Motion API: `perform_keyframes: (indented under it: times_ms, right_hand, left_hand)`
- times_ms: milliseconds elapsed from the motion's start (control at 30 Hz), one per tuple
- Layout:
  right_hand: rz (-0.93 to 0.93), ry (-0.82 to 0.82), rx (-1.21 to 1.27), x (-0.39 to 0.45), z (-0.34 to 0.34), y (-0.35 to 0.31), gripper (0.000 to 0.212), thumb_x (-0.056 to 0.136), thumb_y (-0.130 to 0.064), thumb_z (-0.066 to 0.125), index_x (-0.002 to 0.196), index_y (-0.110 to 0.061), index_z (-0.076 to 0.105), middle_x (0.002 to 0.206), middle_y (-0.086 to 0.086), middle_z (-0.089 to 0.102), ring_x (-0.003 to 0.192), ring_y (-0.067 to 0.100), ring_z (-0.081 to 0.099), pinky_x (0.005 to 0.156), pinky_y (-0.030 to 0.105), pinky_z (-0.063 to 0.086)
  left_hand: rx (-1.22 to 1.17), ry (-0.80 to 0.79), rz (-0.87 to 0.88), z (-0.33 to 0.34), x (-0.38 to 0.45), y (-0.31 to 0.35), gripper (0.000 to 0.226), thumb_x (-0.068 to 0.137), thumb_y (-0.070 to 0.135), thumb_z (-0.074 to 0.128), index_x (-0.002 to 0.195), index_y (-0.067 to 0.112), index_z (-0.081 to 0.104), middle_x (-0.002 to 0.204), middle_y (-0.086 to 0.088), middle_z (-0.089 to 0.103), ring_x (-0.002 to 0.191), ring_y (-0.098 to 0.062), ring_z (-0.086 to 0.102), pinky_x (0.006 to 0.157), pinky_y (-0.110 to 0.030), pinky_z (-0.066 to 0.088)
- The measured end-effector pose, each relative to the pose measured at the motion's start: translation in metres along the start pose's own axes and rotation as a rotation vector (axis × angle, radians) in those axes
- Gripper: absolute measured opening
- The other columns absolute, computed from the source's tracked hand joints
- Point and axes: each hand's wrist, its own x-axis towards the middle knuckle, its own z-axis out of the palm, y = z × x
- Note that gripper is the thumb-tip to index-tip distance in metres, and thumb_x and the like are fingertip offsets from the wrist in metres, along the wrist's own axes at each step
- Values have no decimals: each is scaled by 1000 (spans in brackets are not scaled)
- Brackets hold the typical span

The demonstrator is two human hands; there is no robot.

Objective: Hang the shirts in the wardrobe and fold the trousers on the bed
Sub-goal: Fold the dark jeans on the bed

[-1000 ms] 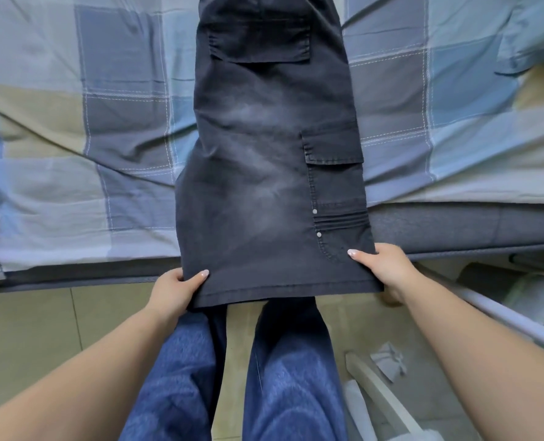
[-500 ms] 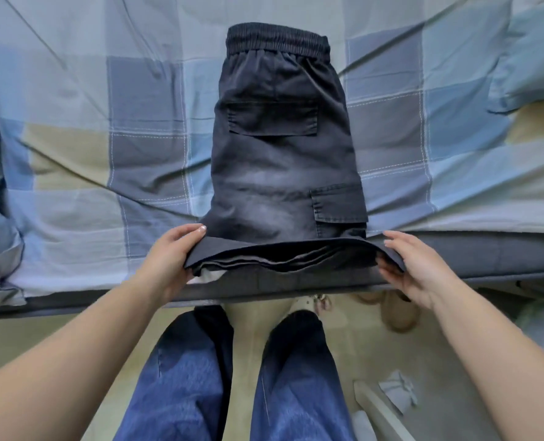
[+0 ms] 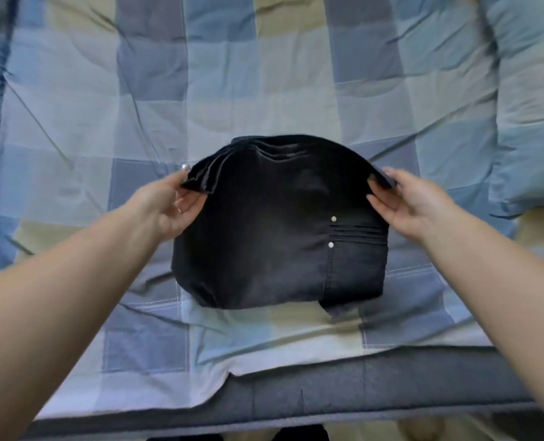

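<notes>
Dark grey trousers (image 3: 274,237), folded over, flat on checked bed (image 3: 264,338).

1. The dark grey trousers (image 3: 274,237) lie folded over on the checked bedspread (image 3: 73,128), the hem layers stacked at the far edge.
2. The left hand (image 3: 172,202) pinches the far-left corner of the hem — thumb on top, fingers beneath.
3. The right hand (image 3: 407,205) pinches the far-right corner likewise.
4. Two pale rivets (image 3: 333,219) sit beside stitched pleats on the right half.
5. The grey mattress edge (image 3: 359,386) runs along the bottom.
</notes>
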Motion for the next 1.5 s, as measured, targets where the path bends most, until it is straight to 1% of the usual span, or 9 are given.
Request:
perform_keyframes:
  times_ms: [167,300,433,533,833,1067,1200,1367,1500]
  right_hand:
    - [-15,-87,-85,29,39,-24,13,98,-21,45,105,-16,55,97,2,64,87,12,67,75,30,54]
    - [-127,-72,-365,33,57,-6,30,98,-21,47,128,-18,47,125,5,56,109,19,60,96,35,46]
    - [-558,-75,-1097,28,61,43,46,94,-23,52,139,-13,46,142,5,48,128,17,46,107,26,30]
    - [-798,-179,-1562,25,63,84,58,94,-32,50,147,-15,32,158,8,17,145,22,15,117,36,15]
    - [-949,-83,-2044,77,39,122,79,91,-63,29,151,-25,-6,159,6,-16,147,20,-10,117,50,0]
    - [-705,-36,-1953,83,-3,91,93,84,-72,35,151,-24,-6,160,6,-12,147,22,-4,118,44,13]
    - [-434,-70,-1414,83,-35,56,101,80,-50,66,152,-16,4,150,4,34,137,22,34,110,38,32]
    - [-79,-150,-659,85,-42,59,50,85,-32,68,130,-16,51,107,-7,65,101,12,63,95,35,49]
    - [-96,-204,-595,92,-24,80,50,75,-33,78,119,-18,59,107,-1,72,96,16,69,79,31,54]
  left_hand:
    - [93,-25,80,25,37,22,14,98,23,51,107,18,60,83,7,71,68,-5,69,90,-27,52]
    - [310,76,264,33,53,5,41,98,28,49,137,19,42,109,5,59,96,-10,62,85,-30,48]
    - [1069,42,834,23,50,-40,43,92,22,57,134,13,49,124,-2,58,115,-16,53,101,-27,37]
    - [1594,-148,1109,21,50,-74,59,92,28,57,145,13,37,154,-7,31,144,-25,23,118,-42,18]
    - [1976,52,991,4,114,-108,84,87,70,26,152,28,-7,159,-5,-17,147,-25,-16,118,-48,-3]
    - [1831,234,670,-30,120,-88,98,78,80,32,152,27,-4,161,-7,-8,148,-25,-6,118,-48,2]
    - [1326,204,714,-66,115,-61,96,71,70,61,144,15,30,142,-10,45,132,-29,41,109,-46,35]
    - [837,-4,429,-69,104,-58,67,65,54,77,120,21,60,112,2,69,100,-9,67,87,-27,53]
    - [815,-118,391,-41,99,-67,54,73,47,78,117,26,55,108,11,69,98,-8,67,84,-28,52]
